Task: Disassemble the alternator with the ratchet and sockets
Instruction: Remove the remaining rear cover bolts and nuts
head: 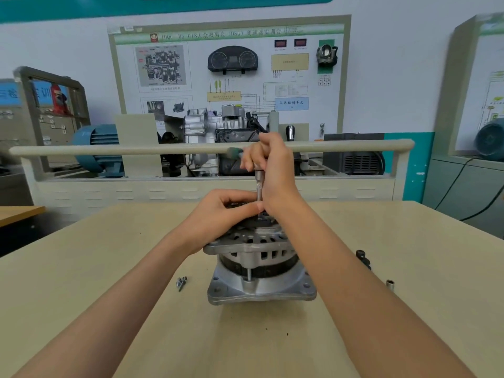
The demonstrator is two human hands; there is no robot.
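The alternator (259, 257) stood upright mid-table (109, 309). Your left hand (221, 214) curled over its top, steadying it. Your right hand (270, 165) gripped the ratchet (259, 184), its shaft planted vertically on the alternator. Screws (181, 282) and a socket (390, 284) lay alongside.

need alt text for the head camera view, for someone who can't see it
A right hand grips a ratchet with extension set upright on top of an alternator on a beige table, while the left hand steadies its top. Loose screws and a socket lie beside it.
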